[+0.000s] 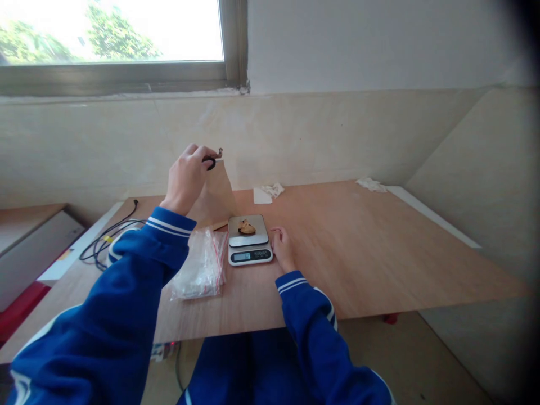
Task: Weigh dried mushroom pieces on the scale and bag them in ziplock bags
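My left hand (pixel 185 174) is raised over the back of the table, its fingers pinching a dark brown, curled dried mushroom (pixel 217 154). A brown paper bag (pixel 217 194) stands upright just below and behind it. A digital kitchen scale (pixel 252 256) sits in front of me. On its metal plate lie tan and dark pieces of dried mushroom (pixel 247 227); the display is too small to read. Beside the scale's right edge rests my right hand (pixel 283 247), holding nothing, with its index finger stretched out. Clear zip bags (pixel 198 270) lie left of the scale.
Black cables (pixel 101 242) coil on the table's left side. A white paper piece (pixel 262 196) and crumpled tissue (pixel 274 189) lie at the back edge, with more tissue (pixel 371 184) farther right. The wall and window (pixel 109 34) border the wooden table (pixel 379 253).
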Available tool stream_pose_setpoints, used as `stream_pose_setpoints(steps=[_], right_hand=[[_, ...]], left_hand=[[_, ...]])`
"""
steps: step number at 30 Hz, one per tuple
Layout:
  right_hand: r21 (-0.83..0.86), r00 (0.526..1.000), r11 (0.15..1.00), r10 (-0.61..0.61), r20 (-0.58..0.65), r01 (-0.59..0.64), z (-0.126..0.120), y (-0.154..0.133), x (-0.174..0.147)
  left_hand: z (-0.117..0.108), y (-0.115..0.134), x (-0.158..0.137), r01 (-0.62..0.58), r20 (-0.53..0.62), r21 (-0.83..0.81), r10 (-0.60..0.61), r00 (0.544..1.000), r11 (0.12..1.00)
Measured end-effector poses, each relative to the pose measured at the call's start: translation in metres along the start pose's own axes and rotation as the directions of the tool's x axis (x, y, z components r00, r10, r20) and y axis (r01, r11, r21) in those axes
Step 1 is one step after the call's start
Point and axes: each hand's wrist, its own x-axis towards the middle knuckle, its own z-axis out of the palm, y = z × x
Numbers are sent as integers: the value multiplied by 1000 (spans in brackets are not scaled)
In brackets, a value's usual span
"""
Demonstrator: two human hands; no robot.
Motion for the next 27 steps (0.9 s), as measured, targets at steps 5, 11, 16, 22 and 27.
stream_pose_setpoints(steps=[5,11,16,22,27], right_hand=[[44,999,999,-22,-32,24,-1,-8,-6],[69,966,964,-258,36,255,-5,-23,-18],[72,953,963,-268,140,260,-8,-29,-23],[87,968,967,-244,63,238,-8,-28,-22],[161,962,949,-273,-12,271,-5,-23,-23]], left_hand=[[22,9,-52,147,209,-436,-59,976,888],[77,3,-127,504,492,-635,-196,848,586],[99,7,-149,552,539,-620,-210,816,557],[113,6,-154,529,518,-621,-204,831,578],[119,5,-159,517,494,-617,-220,841,594]])
